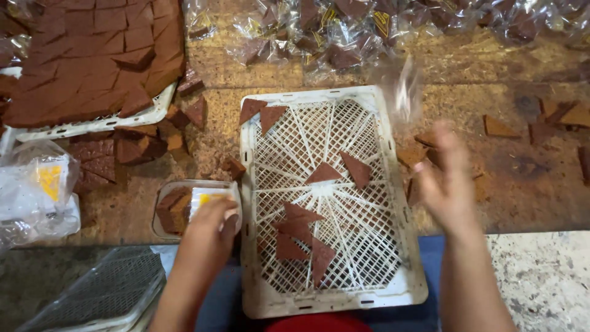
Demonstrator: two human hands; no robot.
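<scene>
Landmark: white plastic lattice tray in the middle of the worn brown table, a few brown triangular cake slices scattered on its mesh

Far left of the tray: crumpled clear plastic bags with yellow labels, and below them a grey mesh rack at the table edge

Up-left of the tray: second white tray stacked full with a dark brown slab of cut cake, loose brown offcuts spilled beside it

Just left of the tray, touching its left rim: small clear plastic tub holding brown pieces and a white-yellow paper label. Left hand rests on this tub, fingers curled over the label; grip looks closed on the label, though the fingertips are partly hidden

Above the tray: row of clear-wrapped brown slices along the far table edge

Just right of the tray: right hand, motion-blurred, fingers spread apart, holding nothing. A blurred clear plastic wrapper is in the air above it, near the tray's upper right corner

Far right of the tray: more loose brown triangles on the table
</scene>
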